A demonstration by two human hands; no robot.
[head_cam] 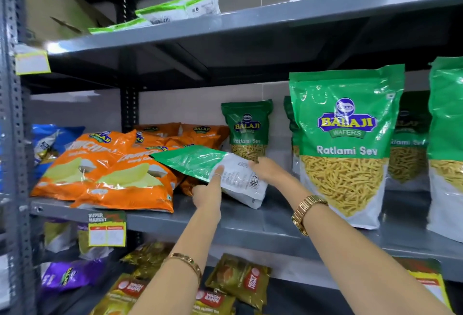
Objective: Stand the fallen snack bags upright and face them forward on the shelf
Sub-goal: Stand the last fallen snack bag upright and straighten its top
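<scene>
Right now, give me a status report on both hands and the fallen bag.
Left hand and right hand both gripping the tipped green-and-white sev pouch, back side showing. Pouch leans on orange crisp bags. Grey metal shelf space beside it free.

Both arms extended forward; left hand (209,193) and right hand (269,170) gripping, fingers curled, palms inward.

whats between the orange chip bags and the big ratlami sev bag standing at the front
In the head view, the fallen green bag lies tilted there, back side facing out, held by the left hand and right hand. Right of it the shelf is bare.
</scene>
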